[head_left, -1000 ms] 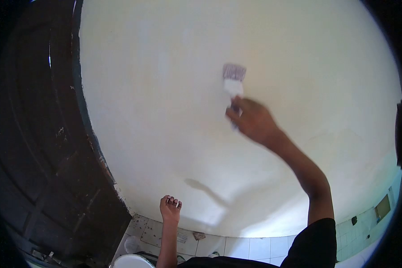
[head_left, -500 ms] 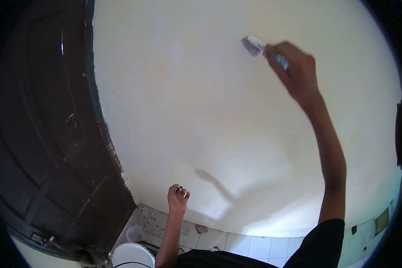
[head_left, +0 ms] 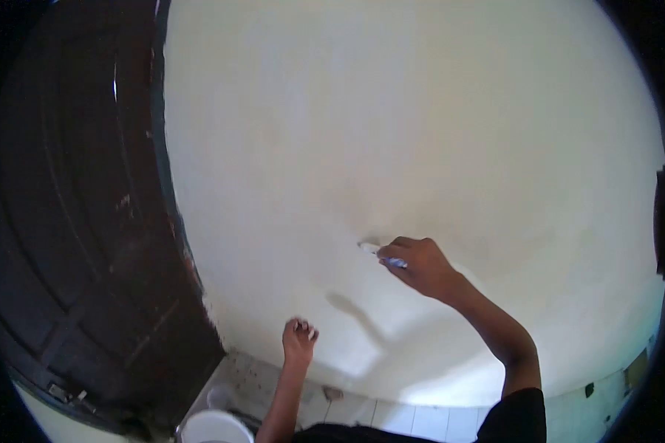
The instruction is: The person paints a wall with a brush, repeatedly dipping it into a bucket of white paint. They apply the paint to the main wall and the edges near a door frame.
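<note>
Left hand (head_left: pixel 300 341) rests against the lower part of the white wall (head_left: pixel 421 133), fingers curled, palm toward the surface; it grips nothing visible. To its left, the dark wooden door (head_left: pixel 74 244) fills the left side of the view, its edge meeting the left edge of the wall. Below the left hand, a white bucket (head_left: pixel 214 428) stands on the tiled floor (head_left: pixel 414 421), close to the bottom corner of the door.

Right hand (head_left: pixel 419 264) is closed around the handle of a paintbrush (head_left: pixel 377 251), up and to the right of the left hand. The brush points left from the fist, and its bristle end touches the wall in the lower middle area. Brush detail is blurred. The right forearm runs down and to the right from the hand toward a dark sleeve (head_left: pixel 521 417) at the bottom edge. A shadow lies on the wall between the two hands.
</note>
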`<state>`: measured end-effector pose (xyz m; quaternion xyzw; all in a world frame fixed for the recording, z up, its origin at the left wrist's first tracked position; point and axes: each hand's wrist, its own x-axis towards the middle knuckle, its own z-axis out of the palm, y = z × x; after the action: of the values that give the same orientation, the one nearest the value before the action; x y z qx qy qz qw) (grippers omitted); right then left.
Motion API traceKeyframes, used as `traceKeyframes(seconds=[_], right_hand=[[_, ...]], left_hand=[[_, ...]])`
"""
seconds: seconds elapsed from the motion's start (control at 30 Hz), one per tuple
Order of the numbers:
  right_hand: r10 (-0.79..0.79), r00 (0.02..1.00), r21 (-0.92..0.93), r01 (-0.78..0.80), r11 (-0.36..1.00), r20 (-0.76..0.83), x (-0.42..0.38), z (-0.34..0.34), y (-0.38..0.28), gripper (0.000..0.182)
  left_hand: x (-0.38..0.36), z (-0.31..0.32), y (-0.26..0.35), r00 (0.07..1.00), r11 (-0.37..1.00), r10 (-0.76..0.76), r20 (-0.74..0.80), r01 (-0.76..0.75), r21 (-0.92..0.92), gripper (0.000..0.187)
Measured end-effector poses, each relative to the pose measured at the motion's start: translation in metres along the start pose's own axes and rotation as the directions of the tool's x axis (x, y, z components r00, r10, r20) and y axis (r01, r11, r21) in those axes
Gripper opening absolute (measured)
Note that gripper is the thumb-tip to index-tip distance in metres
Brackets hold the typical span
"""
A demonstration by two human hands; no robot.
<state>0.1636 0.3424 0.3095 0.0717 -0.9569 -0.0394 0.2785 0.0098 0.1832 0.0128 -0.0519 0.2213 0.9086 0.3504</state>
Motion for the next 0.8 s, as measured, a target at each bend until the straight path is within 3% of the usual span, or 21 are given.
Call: traceKeyframes(seconds=[0.03,0.07,0.1,0.13,0.27,0.4,0.43,0.5,0.53,0.63,0.7,0.73,0.77,0.8], right_hand=[[0.083,0.996,0.150,-0.079,0.986,-0.019,0.014,-0.022,0.007,0.012],[0.036,0.994,0.141,-0.021,0.990,-0.102,0.031,-0.045,0.017,0.014],[-0.015,0.981,0.033,0.022,0.999,-0.193,0.050,-0.063,0.029,0.013],[0.077,0.981,0.031,-0.073,0.997,-0.179,0.076,-0.097,0.027,0.012],[-0.153,0.922,-0.188,0.089,0.978,-0.357,0.179,-0.218,0.034,0.005],[-0.262,0.887,-0.473,0.057,0.879,-0.380,0.234,-0.256,0.015,0.008],[-0.261,0.889,-0.474,0.058,0.879,-0.376,0.237,-0.253,0.011,0.008],[-0.517,0.763,-0.750,0.065,0.658,-0.387,0.239,-0.248,0.009,0.012],[-0.505,0.782,-0.804,0.007,0.594,-0.366,0.233,-0.241,0.009,0.017],[-0.413,0.869,-0.771,0.059,0.634,-0.273,0.211,-0.187,0.046,0.017],[-0.381,0.919,-0.790,0.156,0.592,-0.104,0.168,-0.119,0.048,0.021],[-0.354,0.934,-0.746,0.207,0.633,-0.041,0.146,-0.085,0.042,0.022],[-0.397,0.918,-0.757,0.264,0.598,0.007,0.124,-0.053,0.035,0.017],[-0.503,0.863,-0.850,0.290,0.440,0.034,0.100,-0.017,0.034,0.010]], left_hand=[[0.003,-0.001,-0.002,1.000,0.999,-0.022,-0.014,0.021,-0.024,0.015],[0.007,-0.006,-0.004,0.999,0.999,-0.038,-0.004,0.038,-0.024,0.016],[0.013,-0.012,-0.005,0.999,0.998,-0.054,0.003,0.054,-0.021,0.016],[0.018,-0.017,-0.006,0.996,0.996,-0.083,0.014,0.084,-0.020,0.016],[0.032,-0.026,-0.008,0.991,0.991,-0.133,-0.002,0.133,-0.003,0.015],[0.039,-0.026,-0.005,0.989,0.990,-0.144,-0.024,0.144,0.006,0.014],[0.037,-0.028,-0.004,0.990,0.990,-0.137,-0.043,0.138,0.005,0.014],[0.028,-0.025,0.005,0.991,0.992,-0.123,-0.046,0.122,-0.012,0.015],[0.025,-0.021,0.007,0.994,0.994,-0.100,-0.042,0.099,-0.038,0.015],[0.031,-0.028,0.017,0.995,0.997,-0.070,-0.066,0.068,-0.037,0.016],[0.032,-0.031,0.024,0.994,0.998,-0.061,-0.086,0.057,-0.039,0.017],[0.032,-0.032,0.027,0.996,0.998,-0.035,-0.079,0.031,-0.053,0.017],[0.031,-0.031,0.030,0.997,0.998,-0.008,-0.075,0.003,-0.065,0.017],[0.032,-0.032,0.032,0.996,0.998,-0.011,-0.093,0.005,-0.066,0.017]])
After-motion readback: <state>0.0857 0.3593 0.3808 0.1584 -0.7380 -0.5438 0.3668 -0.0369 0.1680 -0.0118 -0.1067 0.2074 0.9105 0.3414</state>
